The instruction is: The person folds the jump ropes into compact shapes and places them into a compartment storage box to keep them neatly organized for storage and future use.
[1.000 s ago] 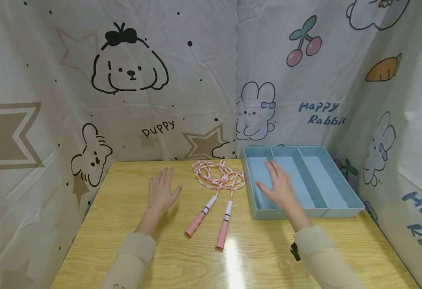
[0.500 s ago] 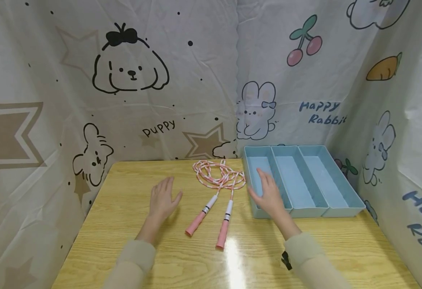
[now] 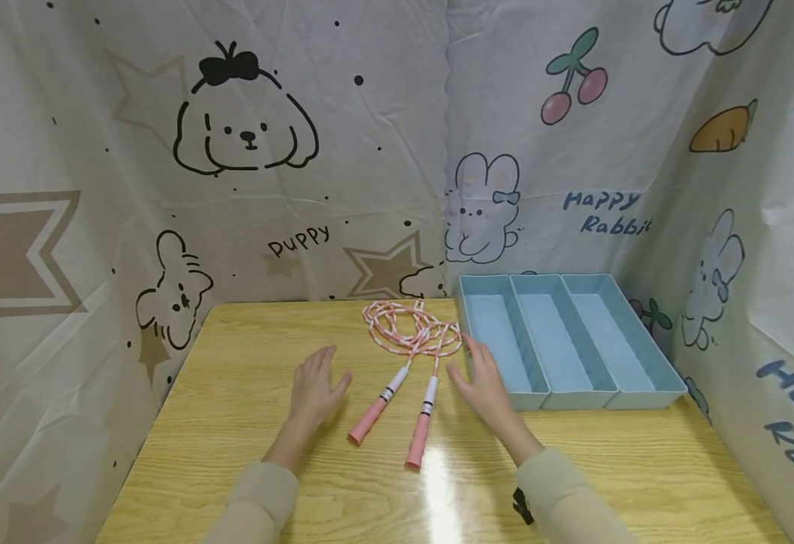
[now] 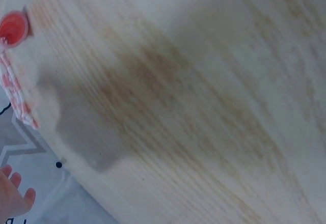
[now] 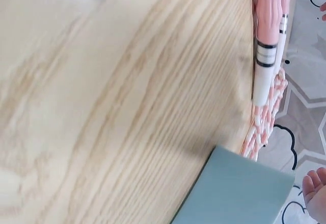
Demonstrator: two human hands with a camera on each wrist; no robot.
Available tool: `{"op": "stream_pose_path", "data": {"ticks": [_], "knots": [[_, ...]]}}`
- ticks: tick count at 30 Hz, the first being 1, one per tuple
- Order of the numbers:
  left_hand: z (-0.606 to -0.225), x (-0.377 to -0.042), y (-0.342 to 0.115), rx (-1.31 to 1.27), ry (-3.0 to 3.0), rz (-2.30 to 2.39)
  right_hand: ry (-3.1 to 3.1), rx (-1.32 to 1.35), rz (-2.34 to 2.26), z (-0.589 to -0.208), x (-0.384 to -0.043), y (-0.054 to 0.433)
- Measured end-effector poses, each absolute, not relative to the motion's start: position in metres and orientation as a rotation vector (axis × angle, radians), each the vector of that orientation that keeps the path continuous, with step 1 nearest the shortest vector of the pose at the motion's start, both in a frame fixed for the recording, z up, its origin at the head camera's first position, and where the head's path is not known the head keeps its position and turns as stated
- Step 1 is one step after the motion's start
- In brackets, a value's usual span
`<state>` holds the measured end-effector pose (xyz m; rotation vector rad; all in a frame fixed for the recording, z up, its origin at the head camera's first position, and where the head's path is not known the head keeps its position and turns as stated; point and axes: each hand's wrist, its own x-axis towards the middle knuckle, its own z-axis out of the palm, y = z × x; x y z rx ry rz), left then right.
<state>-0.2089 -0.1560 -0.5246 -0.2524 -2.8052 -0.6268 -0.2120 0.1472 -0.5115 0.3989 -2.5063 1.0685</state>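
Note:
A jump rope (image 3: 397, 346) lies on the table, its pink-and-white beaded cord coiled at the back. Its two pink-and-white handles (image 3: 421, 423) point toward the front. To the left of them my left hand (image 3: 315, 389) hovers over the wood, fingers relaxed and holding nothing. My right hand (image 3: 483, 384) is on the other side, between the right handle and the blue tray, also with loose fingers and nothing in them. In the right wrist view a handle (image 5: 267, 40) and part of the cord show at the right edge. The left wrist view catches the cord (image 4: 15, 89) at its left side.
A light blue tray (image 3: 570, 400) with three long compartments stands at the back right of the wooden table (image 3: 247, 340). A printed curtain (image 3: 383, 113) hangs behind the table and along its sides. A small black object (image 3: 522, 506) sits by the right cuff.
My right hand has moved left and toward the front, from over the tray to beside the rope's right handle. The left hand has shifted slightly right and nearer. The jump rope stays put.

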Motion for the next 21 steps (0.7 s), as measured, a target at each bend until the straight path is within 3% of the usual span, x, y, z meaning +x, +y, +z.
{"op": "stream_pose_path", "data": {"ticks": [21], "knots": [[-0.557, -0.197, -0.131, -0.261, -2.771, -0.845, -2.493, 0.254, 1.344, -0.542, -0.203, 0.114]]}}
